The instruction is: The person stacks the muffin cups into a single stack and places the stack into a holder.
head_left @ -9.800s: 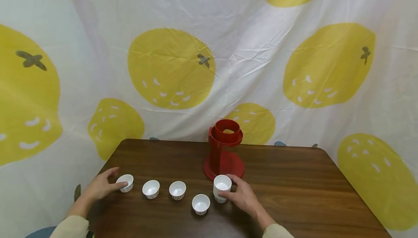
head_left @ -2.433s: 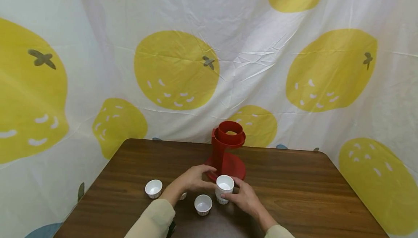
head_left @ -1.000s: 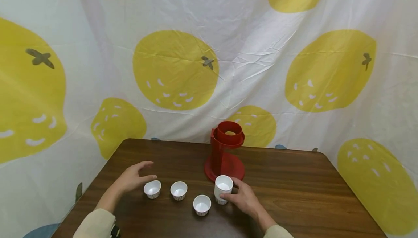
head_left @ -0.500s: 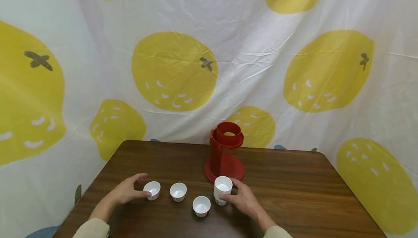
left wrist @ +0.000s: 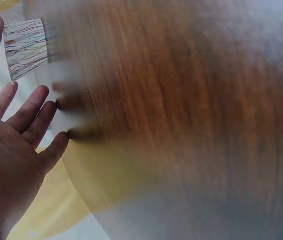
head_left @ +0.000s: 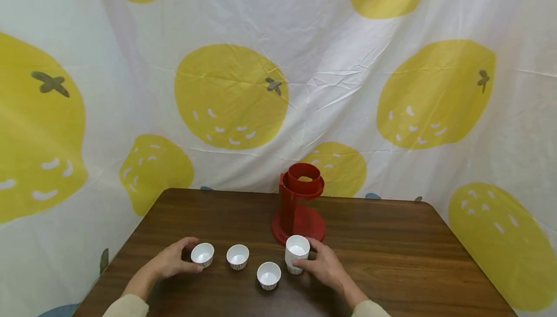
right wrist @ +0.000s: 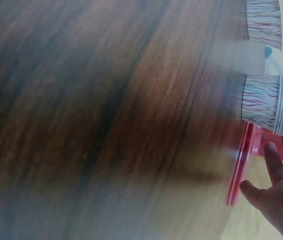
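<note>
Okay, left hand [head_left: 171,259] at the leftmost cup [head_left: 202,255], on the side facing the red stand [head_left: 288,213]

Key relation: leftmost cup sits straight off the left fingertips, toward the red stand, so the left hand is clearly the nearer one. Cup is upright, mouth up, well left of the stand and closer to the person; short and round, no real long axis. Left thumb is on its near side, index finger on the far side, both at the rim in the wrist view; reads as a light pinch, pressure can't be told. Other left fingers fan out, palm back from the cup on the side away from the stand.

Right hand [head_left: 324,265] grips the cup stack [head_left: 294,255], which stands just in front of the stand's base, long axis vertical. Thumb near side, fingers far side; forearm comes in from the near right of the stand.

Two loose cups, the second cup [head_left: 237,257] and the third cup [head_left: 269,276], stand upright left of and nearer than the stand, between leftmost cup and stack.
</note>
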Demonstrator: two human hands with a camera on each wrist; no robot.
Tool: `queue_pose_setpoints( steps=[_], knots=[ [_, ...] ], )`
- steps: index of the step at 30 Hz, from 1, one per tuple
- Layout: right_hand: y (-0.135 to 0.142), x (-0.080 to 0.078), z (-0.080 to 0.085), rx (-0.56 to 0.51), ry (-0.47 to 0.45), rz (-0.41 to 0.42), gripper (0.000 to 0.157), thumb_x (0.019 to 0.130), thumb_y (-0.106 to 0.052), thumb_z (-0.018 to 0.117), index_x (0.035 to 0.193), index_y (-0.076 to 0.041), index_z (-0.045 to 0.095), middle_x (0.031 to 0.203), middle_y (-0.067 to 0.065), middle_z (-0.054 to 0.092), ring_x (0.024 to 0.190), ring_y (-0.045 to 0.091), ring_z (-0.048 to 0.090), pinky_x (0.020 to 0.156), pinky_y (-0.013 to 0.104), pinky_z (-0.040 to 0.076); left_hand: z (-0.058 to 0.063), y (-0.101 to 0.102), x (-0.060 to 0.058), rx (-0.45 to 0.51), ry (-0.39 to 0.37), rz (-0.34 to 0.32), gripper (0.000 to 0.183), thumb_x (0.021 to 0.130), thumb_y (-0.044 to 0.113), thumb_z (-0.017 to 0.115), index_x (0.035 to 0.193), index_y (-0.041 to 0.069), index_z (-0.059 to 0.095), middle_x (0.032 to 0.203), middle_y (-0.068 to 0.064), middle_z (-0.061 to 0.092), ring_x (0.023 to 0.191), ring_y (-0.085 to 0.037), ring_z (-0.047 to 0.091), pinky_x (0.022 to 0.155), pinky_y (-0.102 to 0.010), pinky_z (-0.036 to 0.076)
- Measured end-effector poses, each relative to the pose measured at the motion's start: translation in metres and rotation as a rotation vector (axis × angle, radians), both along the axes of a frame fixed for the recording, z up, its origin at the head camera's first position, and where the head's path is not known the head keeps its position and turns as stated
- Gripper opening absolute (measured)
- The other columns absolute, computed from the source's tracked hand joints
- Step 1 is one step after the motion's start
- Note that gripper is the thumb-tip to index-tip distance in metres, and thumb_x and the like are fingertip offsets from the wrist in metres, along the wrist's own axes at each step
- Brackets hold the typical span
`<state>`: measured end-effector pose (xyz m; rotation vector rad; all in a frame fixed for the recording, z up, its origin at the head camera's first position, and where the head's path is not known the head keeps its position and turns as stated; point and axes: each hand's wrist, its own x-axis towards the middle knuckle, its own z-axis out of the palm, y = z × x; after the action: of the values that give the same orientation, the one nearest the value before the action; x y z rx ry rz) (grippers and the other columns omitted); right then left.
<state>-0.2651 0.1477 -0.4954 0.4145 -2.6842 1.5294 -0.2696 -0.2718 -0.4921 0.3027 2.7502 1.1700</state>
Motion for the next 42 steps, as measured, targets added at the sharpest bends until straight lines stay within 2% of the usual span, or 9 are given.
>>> queue_pose_setpoints(
  steps=[7,16,24,31,42],
  knots=[
    [-0.0001,-0.0003,-0.0006,0.001,0.0,0.001,0.063,0.076,-0.027,0.087,0.128,-0.004,0.062,0.114,0.006,0.068,0.115,0.031,0.059,0.097,0.053,0.044,-0.0024,-0.0011,-0.0002,0.029,0.007,-0.012,0.073,0.072,0.023,0.09,0.13,-0.003,0.053,0.117,-0.012,0.059,0.116,-0.038,0.052,0.099,-0.063,0.035],
    [0.0001,-0.0005,-0.0018,-0.006,-0.005,0.004,0.063,0.075,-0.027,0.087,0.129,-0.005,0.061,0.114,0.005,0.068,0.115,0.031,0.058,0.097,0.053,0.044,-0.0091,-0.002,-0.0031,0.013,0.022,0.013,0.068,0.071,0.026,0.09,0.126,0.001,0.057,0.113,-0.008,0.061,0.114,-0.033,0.054,0.098,-0.06,0.037],
    [0.001,-0.0012,-0.0023,-0.009,-0.004,0.001,0.064,0.075,-0.027,0.087,0.129,-0.004,0.061,0.114,0.006,0.068,0.115,0.032,0.059,0.096,0.053,0.045,-0.007,0.0002,-0.004,0.007,0.031,0.022,0.066,0.073,0.027,0.089,0.125,0.001,0.058,0.115,-0.009,0.061,0.112,-0.033,0.054,0.095,-0.058,0.039],
    [0.0006,-0.0009,-0.0004,0.006,-0.002,-0.011,0.063,0.075,-0.028,0.087,0.128,-0.006,0.062,0.114,0.005,0.068,0.115,0.031,0.058,0.098,0.054,0.042,-0.0084,0.0026,-0.0056,-0.022,0.032,0.026,0.072,0.072,0.026,0.09,0.129,-0.001,0.057,0.114,-0.009,0.061,0.109,-0.029,0.057,0.095,-0.055,0.042],
    [0.0006,-0.0001,-0.0006,0.007,0.004,-0.008,0.063,0.075,-0.028,0.087,0.128,-0.006,0.063,0.113,0.004,0.068,0.115,0.031,0.058,0.098,0.052,0.041,-0.0098,0.0028,-0.0035,-0.041,0.061,0.022,0.063,0.074,0.032,0.088,0.124,0.003,0.062,0.112,-0.004,0.062,0.104,-0.024,0.056,0.09,-0.048,0.044]
  ],
)
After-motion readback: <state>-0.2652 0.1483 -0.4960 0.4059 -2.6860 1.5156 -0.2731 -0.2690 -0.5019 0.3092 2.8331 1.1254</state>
